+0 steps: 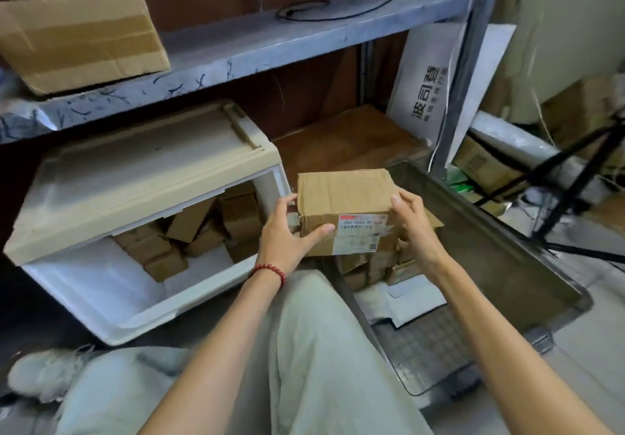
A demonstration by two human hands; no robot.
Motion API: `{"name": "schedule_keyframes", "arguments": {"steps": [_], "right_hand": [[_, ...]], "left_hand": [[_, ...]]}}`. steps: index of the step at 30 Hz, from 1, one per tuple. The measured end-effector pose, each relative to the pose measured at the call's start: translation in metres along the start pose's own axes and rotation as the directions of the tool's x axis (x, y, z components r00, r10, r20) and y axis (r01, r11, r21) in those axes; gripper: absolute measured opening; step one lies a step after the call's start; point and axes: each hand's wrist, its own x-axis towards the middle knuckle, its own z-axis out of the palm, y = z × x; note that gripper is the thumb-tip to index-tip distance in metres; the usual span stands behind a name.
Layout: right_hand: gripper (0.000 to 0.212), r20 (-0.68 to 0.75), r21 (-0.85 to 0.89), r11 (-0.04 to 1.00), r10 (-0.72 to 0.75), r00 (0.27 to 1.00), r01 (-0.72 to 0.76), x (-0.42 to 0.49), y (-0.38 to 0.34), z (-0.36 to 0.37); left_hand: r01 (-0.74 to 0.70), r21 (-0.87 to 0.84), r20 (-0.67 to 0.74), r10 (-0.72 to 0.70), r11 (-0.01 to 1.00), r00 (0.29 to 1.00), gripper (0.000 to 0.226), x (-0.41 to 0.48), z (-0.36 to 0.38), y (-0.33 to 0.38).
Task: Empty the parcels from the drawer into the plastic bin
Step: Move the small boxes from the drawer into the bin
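My left hand (287,233) and right hand (417,226) grip one brown cardboard parcel (345,198) with curled fingers above the grey plastic bin (490,231), where several lie already, while many are left in the white plastic drawer (101,302).

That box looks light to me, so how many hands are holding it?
2. The left hand grips the box on its left side, thumb across the front; the right hand grips its right side. Neither is hidden.
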Motion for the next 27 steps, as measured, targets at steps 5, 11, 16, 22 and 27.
{"name": "schedule_keyframes", "arguments": {"steps": [5, 11, 16, 22, 27], "right_hand": [[0.042, -0.19, 0.148, 0.989, 0.029, 0.981, -0.001, 0.012, 0.017, -0.044], [0.061, -0.441, 0.302, 0.946, 0.027, 0.897, 0.12, 0.026, 0.04, -0.07], [0.071, -0.62, 0.253, 0.954, 0.031, 0.784, 0.163, 0.041, 0.05, -0.079], [0.073, -0.729, 0.163, 0.97, -0.006, 0.685, 0.182, 0.061, 0.058, -0.076], [0.074, -0.771, 0.107, 0.99, 0.024, 0.637, 0.091, 0.066, 0.07, -0.062]], "left_hand": [[-0.122, 0.153, 0.112, 0.105, 0.981, 0.988, 0.075, 0.043, 0.048, 0.028], [-0.19, 0.178, 0.258, 0.141, 0.965, 0.956, 0.073, 0.094, 0.102, 0.055], [-0.273, 0.144, 0.305, 0.219, 0.951, 0.927, 0.071, 0.121, 0.143, 0.06], [-0.386, 0.131, 0.507, 0.273, 0.913, 0.818, 0.059, 0.139, 0.175, 0.05], [-0.399, 0.235, 0.573, 0.205, 0.886, 0.793, 0.049, 0.146, 0.187, 0.029]]}}
